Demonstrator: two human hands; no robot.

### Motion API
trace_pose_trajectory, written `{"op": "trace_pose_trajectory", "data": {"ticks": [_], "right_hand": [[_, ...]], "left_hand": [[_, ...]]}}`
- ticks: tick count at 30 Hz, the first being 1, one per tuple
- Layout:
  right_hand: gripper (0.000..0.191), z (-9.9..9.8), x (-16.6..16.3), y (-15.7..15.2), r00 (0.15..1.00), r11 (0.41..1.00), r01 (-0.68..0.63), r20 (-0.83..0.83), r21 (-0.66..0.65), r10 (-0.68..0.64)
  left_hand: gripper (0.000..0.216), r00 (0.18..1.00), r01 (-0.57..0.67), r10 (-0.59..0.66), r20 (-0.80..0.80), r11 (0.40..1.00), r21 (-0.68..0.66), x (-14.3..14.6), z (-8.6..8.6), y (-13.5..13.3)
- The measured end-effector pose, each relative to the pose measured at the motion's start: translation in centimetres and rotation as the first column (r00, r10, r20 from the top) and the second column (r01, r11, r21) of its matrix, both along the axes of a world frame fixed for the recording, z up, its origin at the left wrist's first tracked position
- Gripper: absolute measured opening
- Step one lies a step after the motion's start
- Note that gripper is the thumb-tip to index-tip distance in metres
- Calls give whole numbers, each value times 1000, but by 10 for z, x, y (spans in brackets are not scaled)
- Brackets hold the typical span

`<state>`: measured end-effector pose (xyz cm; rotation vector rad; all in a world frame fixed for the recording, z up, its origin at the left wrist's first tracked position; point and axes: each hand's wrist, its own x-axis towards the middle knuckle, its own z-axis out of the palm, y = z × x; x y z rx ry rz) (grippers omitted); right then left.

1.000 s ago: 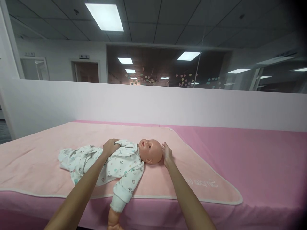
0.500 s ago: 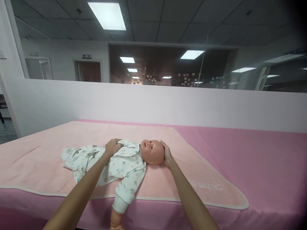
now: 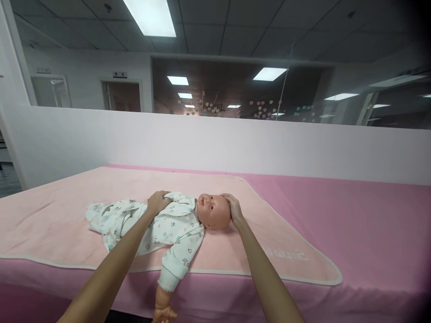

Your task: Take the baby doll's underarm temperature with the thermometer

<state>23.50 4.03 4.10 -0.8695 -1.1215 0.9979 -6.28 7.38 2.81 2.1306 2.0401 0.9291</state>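
A baby doll [image 3: 178, 224] in a white patterned outfit lies on its back, head to the right and feet to the left. My left hand [image 3: 158, 202] grips the far side of its body near the waist, its fingertips partly hidden by the clothing. Around the crown of the doll's bald head [image 3: 217, 213] my right hand [image 3: 234, 210] is cupped, fingers curved over the far side. The doll's near arm [image 3: 163, 303] hangs over the front edge of the bed.
A peach blanket [image 3: 84, 184] with a pale border lies under the doll, over a pink sheet [image 3: 363, 224]. Behind the bed stands a white low wall [image 3: 235, 143] with glass above it.
My right hand's fingers reach slightly farther over the doll's head. The doll's head has shifted a little, and the view has tilted slightly; my left hand keeps its place.
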Motion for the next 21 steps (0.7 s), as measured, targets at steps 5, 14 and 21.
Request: {"op": "trace_pose_trajectory", "data": {"ticks": [5,14,21], "right_hand": [[18,9,-3,-6,998,992,8,57,128,-16],[19,12,-14,-17,989,986,30,137,162,-53],[18,9,-8,-9,998,999,-48,33,-5,48]], "left_hand": [[38,1000,15,-15,5,1000,10,0,0,-1],[38,1000,2,-2,-8,1000,0,1,2,-3],[38,1000,7,-7,-16,1000,0,2,3,-5]]}}
